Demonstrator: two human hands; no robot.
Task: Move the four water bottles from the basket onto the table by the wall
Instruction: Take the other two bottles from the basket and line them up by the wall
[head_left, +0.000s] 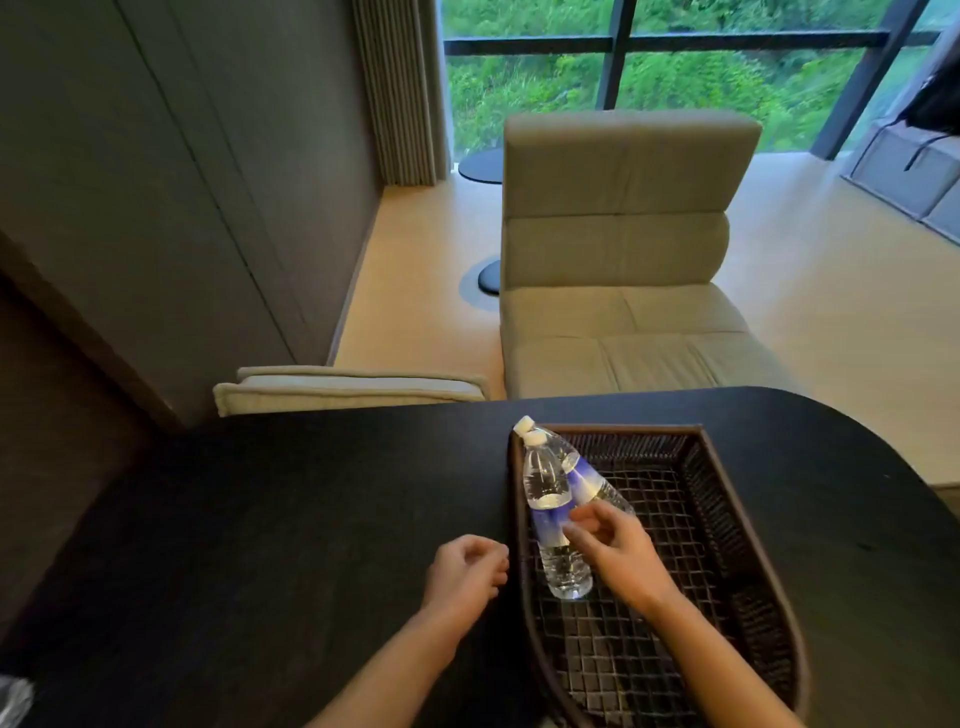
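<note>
Two clear water bottles with white caps and blue labels lie in the dark woven basket (737, 519) on the black table (260, 519). The nearer bottle (545, 483) leans along the basket's left wall, cap at the far corner. The second bottle (589, 480) lies behind it, partly hidden. My right hand (615, 551) hovers over the nearer bottle's label, fingers apart and curled, holding nothing. My left hand (465, 574) rests on the table just left of the basket, fingers curled in with nothing inside.
A beige lounge chair (623, 249) stands beyond the table, a second cushion back (353, 389) at the table's far edge. A grey panelled wall (182, 182) runs along the left. Something clear and crinkly (13, 699) shows at the bottom left corner.
</note>
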